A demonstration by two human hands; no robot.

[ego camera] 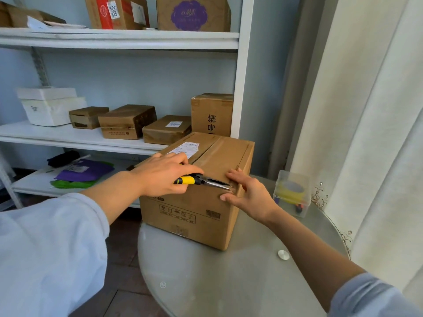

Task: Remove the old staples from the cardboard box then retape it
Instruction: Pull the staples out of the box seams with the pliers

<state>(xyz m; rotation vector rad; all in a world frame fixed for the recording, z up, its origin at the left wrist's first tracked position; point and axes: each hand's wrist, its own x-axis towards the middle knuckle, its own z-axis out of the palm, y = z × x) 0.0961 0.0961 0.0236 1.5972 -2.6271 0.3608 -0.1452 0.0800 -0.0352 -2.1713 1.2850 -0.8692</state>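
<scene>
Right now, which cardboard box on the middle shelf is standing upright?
The tall box at the shelf's right end, with large black characters on its side. The other three brown boxes there lie flat.

Parcel storeroom or mailroom, white metal shelving [119, 38] across the upper left stacked with taped cardboard parcels [127, 121], shipping labels, poly mailers [84, 171] at lower left

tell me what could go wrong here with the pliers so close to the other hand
1. The pliers tips sit at the box edge between the right hand fingers; a slip could jab them.
2. The left hand pulling a staple could tear the cardboard there.
3. The box sits near the glass table edge; a hard tug might shift it.
</scene>
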